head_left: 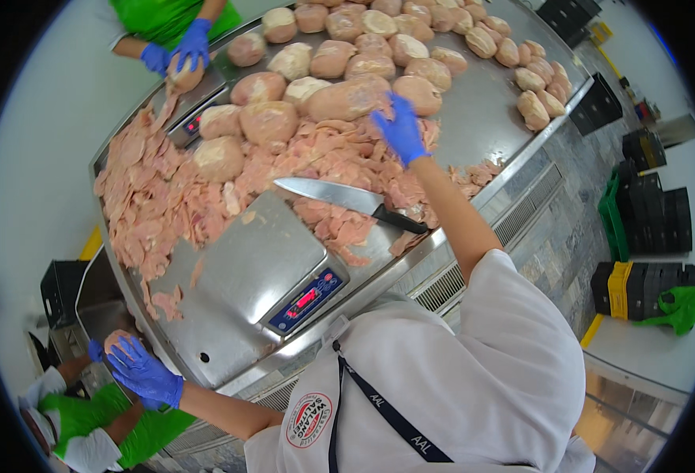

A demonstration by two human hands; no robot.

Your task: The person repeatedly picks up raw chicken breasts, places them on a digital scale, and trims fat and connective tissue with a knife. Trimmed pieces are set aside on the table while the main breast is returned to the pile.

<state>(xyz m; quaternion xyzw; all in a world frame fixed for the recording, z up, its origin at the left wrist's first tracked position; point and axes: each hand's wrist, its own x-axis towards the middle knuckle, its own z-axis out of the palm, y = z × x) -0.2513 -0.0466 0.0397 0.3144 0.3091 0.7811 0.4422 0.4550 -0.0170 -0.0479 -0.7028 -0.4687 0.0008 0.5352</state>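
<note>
My left hand point(146, 372), in a blue glove, is beyond the table's left corner, its fingers round a rounded lump of pale raw meat point(116, 341). The palm side of that grip is hidden. Slightly blurred, my gloved right hand point(401, 130) has its fingers apart at the right end of a long raw meat piece point(346, 99). A knife point(332, 193) with a black handle lies across flat meat slices point(324, 154), below my right hand. Nearer to me is a steel scale point(261, 256) with a lit red display.
Several rounded meat lumps point(371, 43) cover the far part of the steel table point(482, 118). Across it, a co-worker's gloved hands point(194, 43) hold another lump by a second scale point(190, 126). A co-worker in green point(87, 422) is at lower left. Black crates point(655, 217) stand right.
</note>
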